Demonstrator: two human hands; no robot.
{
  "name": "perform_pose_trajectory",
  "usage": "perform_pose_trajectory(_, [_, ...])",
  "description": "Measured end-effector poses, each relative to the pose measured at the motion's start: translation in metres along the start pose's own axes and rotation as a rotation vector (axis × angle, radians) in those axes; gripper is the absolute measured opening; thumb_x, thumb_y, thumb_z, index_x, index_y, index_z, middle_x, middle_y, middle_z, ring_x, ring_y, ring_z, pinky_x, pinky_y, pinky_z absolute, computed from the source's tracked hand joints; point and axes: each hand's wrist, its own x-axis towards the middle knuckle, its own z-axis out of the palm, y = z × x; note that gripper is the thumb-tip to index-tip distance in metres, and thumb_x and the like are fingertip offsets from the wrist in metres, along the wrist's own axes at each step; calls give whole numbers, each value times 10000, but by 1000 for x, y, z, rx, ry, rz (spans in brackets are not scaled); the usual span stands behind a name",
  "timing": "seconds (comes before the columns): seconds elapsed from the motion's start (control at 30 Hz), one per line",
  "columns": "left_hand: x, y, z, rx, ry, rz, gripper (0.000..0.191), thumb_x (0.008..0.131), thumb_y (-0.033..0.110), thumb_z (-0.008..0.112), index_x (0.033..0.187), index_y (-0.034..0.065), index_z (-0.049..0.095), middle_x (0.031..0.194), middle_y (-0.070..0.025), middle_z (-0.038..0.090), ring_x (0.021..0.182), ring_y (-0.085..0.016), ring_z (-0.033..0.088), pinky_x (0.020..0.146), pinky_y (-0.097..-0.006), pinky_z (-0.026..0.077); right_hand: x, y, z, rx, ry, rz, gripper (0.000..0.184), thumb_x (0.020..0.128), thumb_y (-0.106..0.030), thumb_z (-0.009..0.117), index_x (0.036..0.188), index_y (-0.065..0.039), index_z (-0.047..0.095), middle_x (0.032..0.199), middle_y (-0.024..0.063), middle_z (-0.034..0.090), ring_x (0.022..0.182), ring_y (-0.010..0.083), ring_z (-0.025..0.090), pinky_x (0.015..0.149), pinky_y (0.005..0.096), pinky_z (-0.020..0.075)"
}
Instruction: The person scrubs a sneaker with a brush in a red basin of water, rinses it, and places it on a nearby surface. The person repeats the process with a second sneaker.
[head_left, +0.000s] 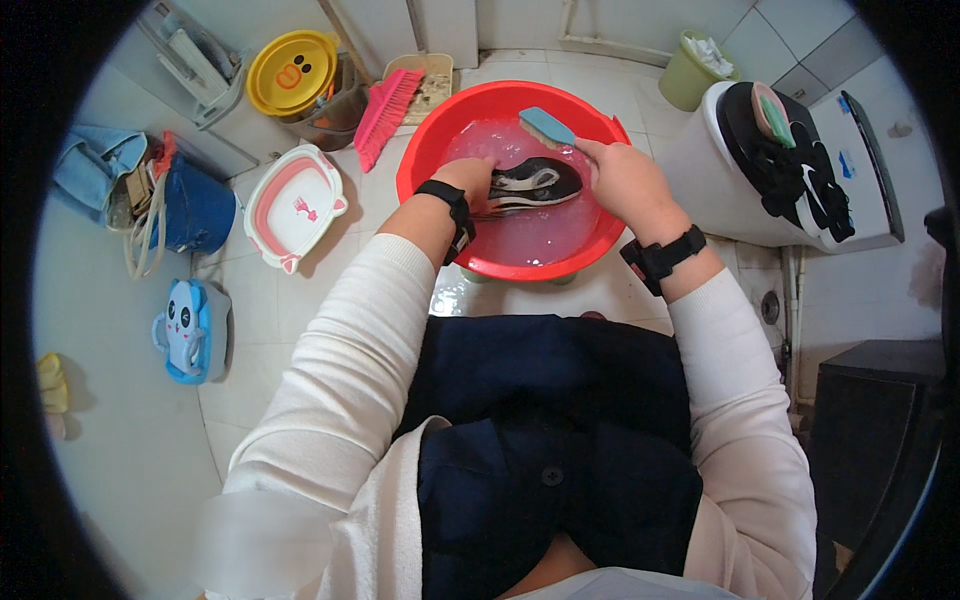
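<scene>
A large red plastic basin (420, 157) holds cloudy, pinkish-looking water. My left hand (469, 180) grips one end of a wet black shoe with a white sole edge (559, 180), which lies on its side partly in the water. Part of the shoe is hidden by that hand and the water. In my right hand (626, 180) is the handle of a scrubbing brush with a blue back and pale bristles (546, 126). The brush is above the far side of the shoe, bristles facing down and left.
A folding white-and-pink basin (300, 210), a pink broom (388, 112), a dustpan (439, 90) and a blue bucket (199, 206) are at the left. On the toilet's black lid (739, 112) at the right rest black shoes (814, 180) and a soap dish (769, 112). A green bin (690, 79) stands behind.
</scene>
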Motion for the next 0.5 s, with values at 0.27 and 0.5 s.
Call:
perform_pose_trajectory(0.27, [6, -8, 7, 13, -273, -120, 378, 925, 327, 602, 1153, 35, 681, 1084, -225, 696, 1009, -387, 667, 888, -428, 518, -3, -5, -14, -7, -135, -4, 313, 925, -191, 552, 1194, -145, 705, 1020, 179, 713, 934, 369, 677, 813, 459, 542])
perform_pose_trajectory(0.5, [17, -18, -1, 17, 130, -301, 367, 900, 338, 671, 1125, 51, 719, 1116, -210, 695, 1027, -369, 679, 868, -447, 541, -3, -6, 3, 61, -111, -101, 316, 919, -165, 554, 1200, -122, 692, 988, 208, 703, 921, 382, 673, 813, 468, 535])
